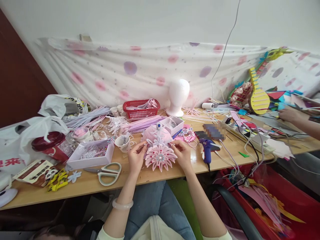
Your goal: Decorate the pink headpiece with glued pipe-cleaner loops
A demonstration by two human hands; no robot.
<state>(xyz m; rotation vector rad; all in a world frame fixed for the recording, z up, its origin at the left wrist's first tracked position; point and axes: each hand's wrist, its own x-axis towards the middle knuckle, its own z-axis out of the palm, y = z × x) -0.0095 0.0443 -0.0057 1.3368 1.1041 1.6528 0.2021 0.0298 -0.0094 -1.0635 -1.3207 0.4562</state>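
Note:
Both hands hold a fuzzy pink flower ornament point(160, 157) at the table's front edge. It has pointed petals dotted with red beads and a pearl cluster at its centre. Above the flower rises a paler pink part topped by a blue bead point(158, 126). My left hand point(137, 156) pinches the ornament's left side, while my right hand point(182, 154) grips the right side, fingers closed. Just left of my left hand stands a paper cup point(122, 144). Scissors point(109, 174) lie farther left. To the right of my right hand is a blue glue gun point(207, 151).
A white foam head point(178, 96) and a red basket point(141, 113) stand at the back. A white box point(90, 161) of beads sits left, near a dark red cup point(50, 145). Power strips point(246, 136) with cables lie right. Another person's hand point(287, 114) works at far right.

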